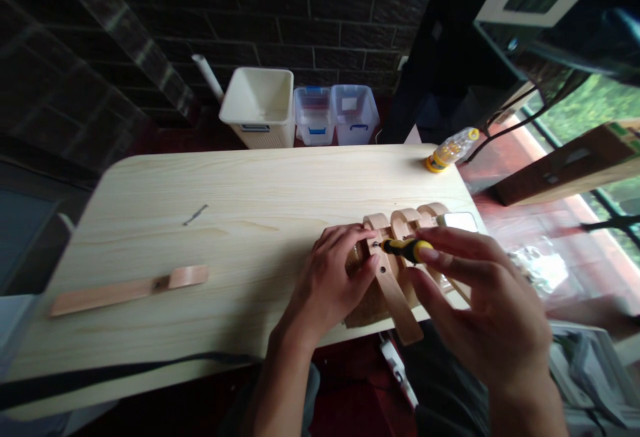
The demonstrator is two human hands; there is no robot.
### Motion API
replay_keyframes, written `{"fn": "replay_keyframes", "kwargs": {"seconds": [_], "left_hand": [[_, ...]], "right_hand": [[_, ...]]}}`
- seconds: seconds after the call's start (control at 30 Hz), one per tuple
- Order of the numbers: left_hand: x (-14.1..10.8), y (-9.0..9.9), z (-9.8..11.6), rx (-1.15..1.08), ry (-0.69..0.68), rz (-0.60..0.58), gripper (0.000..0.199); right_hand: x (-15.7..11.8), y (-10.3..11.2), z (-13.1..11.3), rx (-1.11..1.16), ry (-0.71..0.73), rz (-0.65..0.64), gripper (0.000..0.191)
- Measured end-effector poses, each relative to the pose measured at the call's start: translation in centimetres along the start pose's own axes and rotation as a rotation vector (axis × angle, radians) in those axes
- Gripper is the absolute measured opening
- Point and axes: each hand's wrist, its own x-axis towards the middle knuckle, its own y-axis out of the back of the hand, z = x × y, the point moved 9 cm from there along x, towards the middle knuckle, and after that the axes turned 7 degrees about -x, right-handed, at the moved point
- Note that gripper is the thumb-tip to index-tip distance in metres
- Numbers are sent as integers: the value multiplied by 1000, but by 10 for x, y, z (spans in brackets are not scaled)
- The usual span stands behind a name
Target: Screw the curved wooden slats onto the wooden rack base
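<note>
A black-and-yellow screwdriver is held in my right hand, its tip at a small dark screw hole in a tan strap with a curled end. The strap looks like leather and has a second dark hole lower down. My left hand pinches the strap's upper part between thumb and fingers, beside the screwdriver tip. Further curled straps stand in a row just behind, partly hidden by my right hand. Under them is a brown block-like piece, mostly covered.
On the table, another tan strap with a looped end lies at left, near a small grey strip. A clear bottle with yellow ends stands at the back right corner. Beyond the table are a cream bin and two clear boxes.
</note>
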Motion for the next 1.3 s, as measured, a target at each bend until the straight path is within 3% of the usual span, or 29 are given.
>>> {"fn": "replay_keyframes", "kwargs": {"seconds": [0.53, 0.77, 0.97, 1.2, 1.3], "left_hand": [[-1, 1, 3, -23, 8, 10, 21], [0, -1, 0, -8, 17, 25, 23], [0, 0, -2, 16, 58, 5, 28], [0, 1, -1, -3, 66, -4, 28], [-1, 2, -1, -14, 82, -12, 28]], "right_hand": [[-10, 4, 17, -1, -73, 138, 45], [-11, -9, 14, 137, -85, -64, 38], [-8, -3, 10, 80, -37, 5, 49], [-13, -12, 12, 203, -47, -88, 52], [-14, -11, 15, 169, -54, -61, 51]]}}
